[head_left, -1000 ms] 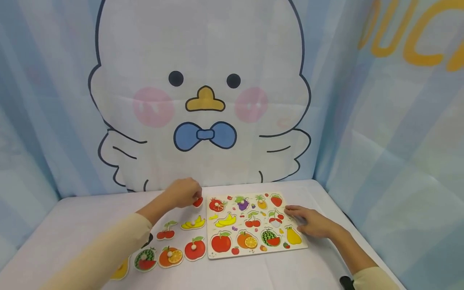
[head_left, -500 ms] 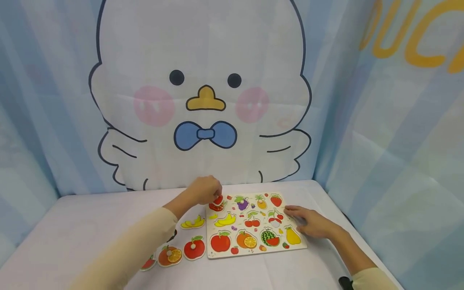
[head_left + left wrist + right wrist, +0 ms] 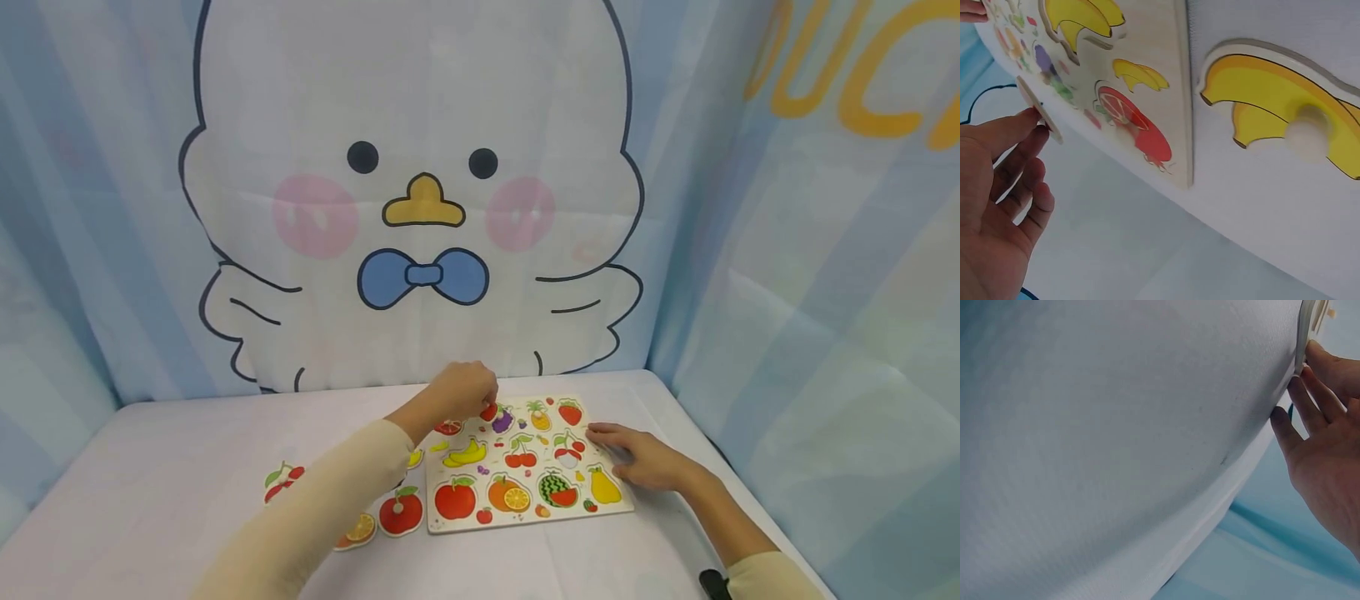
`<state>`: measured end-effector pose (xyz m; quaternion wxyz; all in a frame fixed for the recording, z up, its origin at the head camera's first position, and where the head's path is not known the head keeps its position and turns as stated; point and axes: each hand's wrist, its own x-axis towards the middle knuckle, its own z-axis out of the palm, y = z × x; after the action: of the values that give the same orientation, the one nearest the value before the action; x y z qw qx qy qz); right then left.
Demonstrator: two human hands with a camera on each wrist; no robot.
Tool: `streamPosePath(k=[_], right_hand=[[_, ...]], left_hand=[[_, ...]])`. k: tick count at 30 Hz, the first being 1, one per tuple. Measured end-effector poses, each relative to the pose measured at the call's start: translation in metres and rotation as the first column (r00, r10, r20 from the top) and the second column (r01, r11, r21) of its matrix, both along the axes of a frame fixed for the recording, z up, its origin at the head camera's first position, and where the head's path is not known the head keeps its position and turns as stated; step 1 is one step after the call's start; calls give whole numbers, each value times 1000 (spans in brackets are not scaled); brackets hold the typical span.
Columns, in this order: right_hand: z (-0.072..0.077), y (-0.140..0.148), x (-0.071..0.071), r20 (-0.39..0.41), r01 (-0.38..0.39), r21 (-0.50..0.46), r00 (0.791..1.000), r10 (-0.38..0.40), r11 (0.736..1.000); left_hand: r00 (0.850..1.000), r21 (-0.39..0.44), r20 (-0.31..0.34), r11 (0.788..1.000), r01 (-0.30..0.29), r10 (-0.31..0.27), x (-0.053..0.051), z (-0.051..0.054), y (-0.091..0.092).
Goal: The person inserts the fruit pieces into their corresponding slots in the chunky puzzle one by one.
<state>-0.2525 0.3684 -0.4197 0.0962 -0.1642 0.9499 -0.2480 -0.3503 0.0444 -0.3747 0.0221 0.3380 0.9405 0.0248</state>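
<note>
My left hand (image 3: 465, 390) pinches a thin red puzzle piece (image 3: 489, 413) between thumb and fingertips, over the top row of a white fruit puzzle board (image 3: 513, 518), near the grapes. In the left wrist view this piece (image 3: 1040, 111) is seen edge-on, tilted above the board, its picture hidden. A knobbed pomegranate piece (image 3: 1147, 134) lies in the board's corner. My right hand (image 3: 652, 460) rests at the board's right edge with fingers extended. In the right wrist view its thumb and fingertips touch the board's edge (image 3: 1302, 337).
Left of the board lie loose knobbed pieces: an apple (image 3: 401, 511), an orange (image 3: 362, 533), cherries (image 3: 281, 482) and bananas (image 3: 1260, 81). My left sleeve (image 3: 330, 500) covers part of this area. A printed cloth backdrop (image 3: 423, 350) stands behind the white table.
My left hand has moved right with the red piece, from beside the board, past the pomegranate, to near the grapes. The right hand stays at the board's edge.
</note>
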Motion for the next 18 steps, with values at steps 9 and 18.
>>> streamPosePath(k=[9, 18], right_hand=[[-1, 2, 1, 2, -7, -8, 1000, 7, 1000], [0, 3, 1, 12, -6, -11, 1000, 6, 1000]], left_hand=[[998, -44, -39, 998, 41, -43, -2, 1, 31], [1000, -36, -8, 999, 27, -28, -3, -2, 51]])
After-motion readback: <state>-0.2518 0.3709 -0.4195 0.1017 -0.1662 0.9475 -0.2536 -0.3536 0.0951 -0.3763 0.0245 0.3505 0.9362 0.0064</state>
